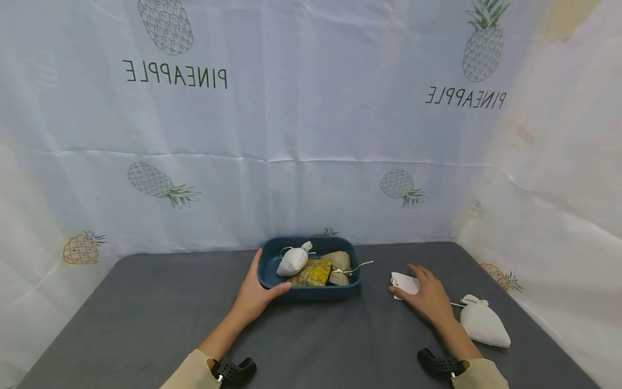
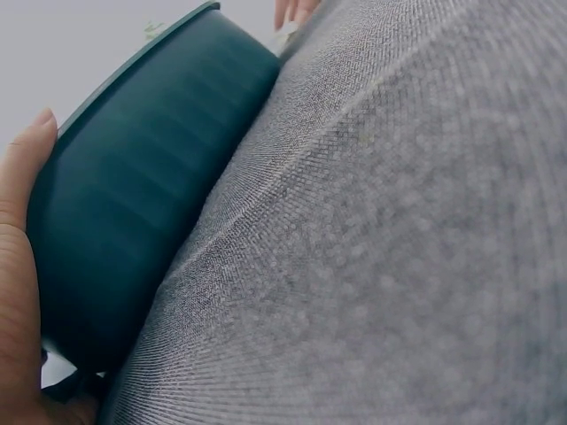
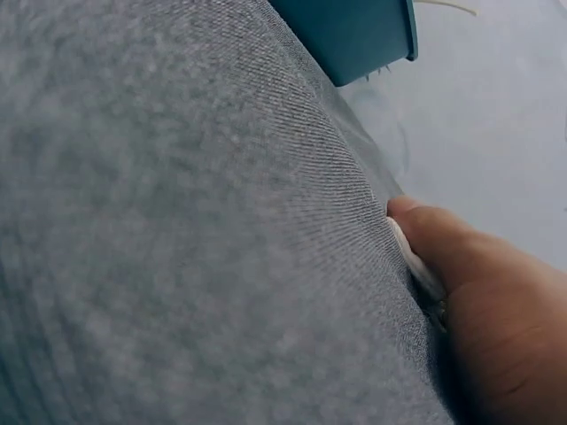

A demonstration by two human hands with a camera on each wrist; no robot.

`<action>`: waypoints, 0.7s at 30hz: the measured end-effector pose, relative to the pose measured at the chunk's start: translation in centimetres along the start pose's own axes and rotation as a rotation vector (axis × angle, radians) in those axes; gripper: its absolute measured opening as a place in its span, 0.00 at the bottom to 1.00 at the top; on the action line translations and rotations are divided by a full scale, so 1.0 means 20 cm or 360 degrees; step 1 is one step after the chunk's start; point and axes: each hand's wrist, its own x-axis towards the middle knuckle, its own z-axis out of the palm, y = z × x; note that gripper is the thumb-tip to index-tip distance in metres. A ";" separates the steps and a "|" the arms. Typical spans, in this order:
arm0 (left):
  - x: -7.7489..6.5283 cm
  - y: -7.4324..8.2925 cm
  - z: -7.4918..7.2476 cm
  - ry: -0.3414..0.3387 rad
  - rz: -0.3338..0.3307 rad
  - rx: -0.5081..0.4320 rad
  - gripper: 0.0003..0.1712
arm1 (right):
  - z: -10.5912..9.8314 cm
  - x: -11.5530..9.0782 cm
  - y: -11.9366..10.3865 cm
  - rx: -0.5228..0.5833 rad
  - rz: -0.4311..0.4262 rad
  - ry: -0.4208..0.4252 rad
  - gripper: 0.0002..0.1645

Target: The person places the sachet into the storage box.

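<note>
My left hand [image 1: 255, 294] grips the left end of a dark blue oblong container [image 1: 316, 293], thumb over the front rim and fingers along the side. Inside lie a white tied pouch [image 1: 293, 262], a yellow packet [image 1: 313, 273] and a beige tied pouch [image 1: 340, 262] whose string hangs over the right rim. On the right, my right hand [image 1: 430, 297] spreads over a flat white pouch [image 1: 405, 283] on the table. Its thumb [image 3: 443, 243] touches the pouch in the right wrist view, while the other fingers reach past its far side.
A fuller white tied pouch [image 1: 485, 324] lies beside the right forearm. The grey cloth-covered table [image 1: 184, 302] ends at a hanging white curtain [image 1: 301, 119] printed with pineapples, which also runs along the right side. Each wrist wears a black band [image 1: 234, 371].
</note>
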 end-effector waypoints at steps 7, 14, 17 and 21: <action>0.00 0.00 0.00 0.0000 0.0006 -0.0013 0.67 | 0.02 -0.02 0.00 0.0157 -0.0290 0.0154 0.45; 0.00 0.00 0.00 0.0004 0.0023 -0.0034 0.67 | 0.04 -0.02 0.00 0.0287 -0.0544 0.0417 0.35; 0.00 0.00 0.00 0.0002 0.0020 -0.0036 0.67 | 0.04 -0.02 -0.01 0.0301 -0.0512 0.0462 0.24; 0.00 -0.01 0.00 0.0005 0.0013 -0.0031 0.67 | 0.04 -0.02 -0.02 0.0304 -0.0364 0.0463 0.06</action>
